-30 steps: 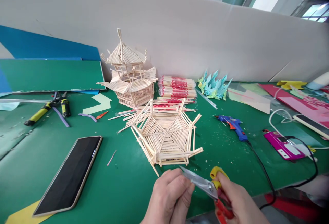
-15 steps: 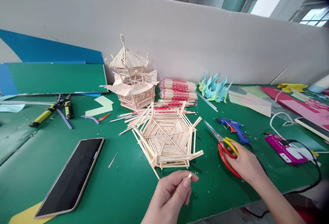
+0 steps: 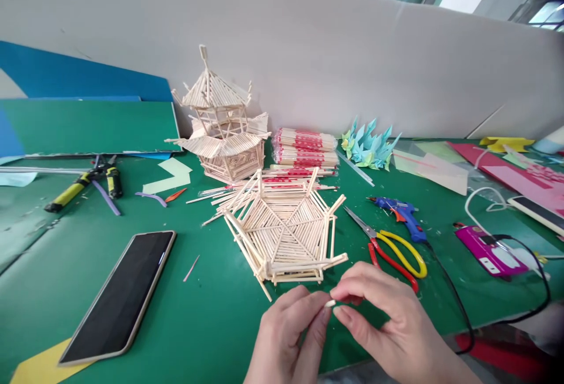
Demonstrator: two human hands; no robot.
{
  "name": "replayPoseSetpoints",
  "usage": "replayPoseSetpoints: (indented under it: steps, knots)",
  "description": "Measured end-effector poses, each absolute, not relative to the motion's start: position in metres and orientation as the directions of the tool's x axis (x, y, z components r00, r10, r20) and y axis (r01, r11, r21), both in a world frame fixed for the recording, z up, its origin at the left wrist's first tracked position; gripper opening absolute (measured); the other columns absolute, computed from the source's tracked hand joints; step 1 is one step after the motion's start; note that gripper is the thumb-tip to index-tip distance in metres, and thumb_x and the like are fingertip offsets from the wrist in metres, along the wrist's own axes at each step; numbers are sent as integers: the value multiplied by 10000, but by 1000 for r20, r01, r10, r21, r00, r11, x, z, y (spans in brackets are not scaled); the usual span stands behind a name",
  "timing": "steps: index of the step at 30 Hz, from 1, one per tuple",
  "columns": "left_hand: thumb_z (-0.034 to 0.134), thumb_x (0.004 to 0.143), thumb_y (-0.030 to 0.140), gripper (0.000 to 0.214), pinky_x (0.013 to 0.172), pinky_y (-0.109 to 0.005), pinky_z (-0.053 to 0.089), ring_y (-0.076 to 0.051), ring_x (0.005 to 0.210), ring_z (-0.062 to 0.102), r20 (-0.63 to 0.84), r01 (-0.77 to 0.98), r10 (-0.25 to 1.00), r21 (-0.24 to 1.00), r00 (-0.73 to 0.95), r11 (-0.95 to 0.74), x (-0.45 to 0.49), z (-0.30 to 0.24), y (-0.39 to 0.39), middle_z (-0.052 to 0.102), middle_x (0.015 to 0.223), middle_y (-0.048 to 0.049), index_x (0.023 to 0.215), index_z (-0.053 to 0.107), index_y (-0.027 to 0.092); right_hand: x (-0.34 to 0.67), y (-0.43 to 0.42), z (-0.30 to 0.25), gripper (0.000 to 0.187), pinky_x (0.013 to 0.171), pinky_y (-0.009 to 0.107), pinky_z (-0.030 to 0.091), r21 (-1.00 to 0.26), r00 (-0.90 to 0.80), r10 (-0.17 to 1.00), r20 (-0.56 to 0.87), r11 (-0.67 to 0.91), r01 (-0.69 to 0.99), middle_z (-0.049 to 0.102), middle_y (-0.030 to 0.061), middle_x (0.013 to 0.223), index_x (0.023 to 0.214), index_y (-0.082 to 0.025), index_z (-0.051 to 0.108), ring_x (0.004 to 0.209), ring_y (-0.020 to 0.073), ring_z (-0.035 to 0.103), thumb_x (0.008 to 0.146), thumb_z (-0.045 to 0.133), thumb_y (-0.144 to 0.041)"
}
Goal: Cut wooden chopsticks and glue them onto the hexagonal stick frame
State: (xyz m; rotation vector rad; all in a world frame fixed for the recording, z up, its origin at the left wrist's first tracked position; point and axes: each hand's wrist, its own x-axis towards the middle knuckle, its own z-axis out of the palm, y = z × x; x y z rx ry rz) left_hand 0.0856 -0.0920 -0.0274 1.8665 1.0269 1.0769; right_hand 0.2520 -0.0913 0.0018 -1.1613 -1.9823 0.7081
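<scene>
My left hand (image 3: 293, 328) pinches a short piece of wooden stick (image 3: 330, 303) between thumb and forefinger. Close against its tip is my right hand (image 3: 388, 319), thumb and forefinger apart around the piece. Just beyond both hands sits a six-sided stick frame (image 3: 284, 225), its panels laid in a web-like pattern with short posts at the corners. Scissors (image 3: 373, 233) with one red and one yellow handle lie right of the frame, blades pointing away from me. A blue glue gun (image 3: 403, 215) rests on its side behind them.
A stick pagoda (image 3: 224, 149) stands at the back, beside bundled sticks (image 3: 304, 148). Folded blue paper (image 3: 370, 144) is to their right. On the left are a phone (image 3: 118, 296) and yellow-black pliers (image 3: 73, 190). A purple power strip (image 3: 489, 250) with cables lies at right.
My right hand has let go of the scissors, leaving them on the table, and has moved left to the stick piece in my left hand. The view has tilted slightly down.
</scene>
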Motion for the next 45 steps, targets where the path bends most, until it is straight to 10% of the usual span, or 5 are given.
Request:
replayPoseSetpoints:
  steps: [24, 45]
  knots:
    - [504, 850, 400, 297, 539, -204, 364, -116, 568, 444, -103, 47, 933, 995, 345, 93, 86, -28, -89, 491, 596, 2, 752, 638, 154, 252, -91, -1, 93, 564, 193, 449, -747, -220, 931, 291, 365, 556, 494, -18, 715, 839, -206, 494, 616, 99, 499, 812, 478, -118]
    - [684, 699, 479, 361, 447, -193, 180, -46, 442, 309, -385, -360, 836, 772, 392, 524, 92, -29, -86, 450, 495, 41, 755, 666, 123, 251, -90, -9, 73, 518, 198, 466, -604, -244, 834, 494, 532, 593, 533, -10, 673, 775, -211, 532, 578, 109, 547, 783, 566, -148]
